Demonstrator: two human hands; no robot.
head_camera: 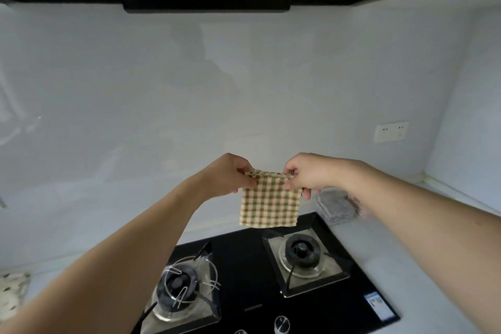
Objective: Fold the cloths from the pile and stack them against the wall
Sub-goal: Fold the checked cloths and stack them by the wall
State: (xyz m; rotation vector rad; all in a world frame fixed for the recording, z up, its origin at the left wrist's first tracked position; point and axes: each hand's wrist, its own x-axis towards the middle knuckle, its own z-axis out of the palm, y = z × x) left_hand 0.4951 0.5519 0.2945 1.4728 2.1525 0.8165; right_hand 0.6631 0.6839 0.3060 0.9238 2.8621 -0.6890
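While left hand (pixel 230 173) and right hand (pixel 303 175) pinch the checked cloth's (pixel 269 205) top corners (mid-fold, I judge), I next halve it, hanging above the stove (pixel 244 266).

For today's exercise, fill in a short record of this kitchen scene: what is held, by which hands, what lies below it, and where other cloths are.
Held item: checked cloth, hanging in the air
Left hand: pinches the cloth's top left corner
Right hand: pinches the cloth's top right corner
Below the cloth: black gas hob with two burners
By the wall: grey folded cloths on the counter, right of the hob
Far left edge: spotted cloth on the counter
On the wall: white socket plate
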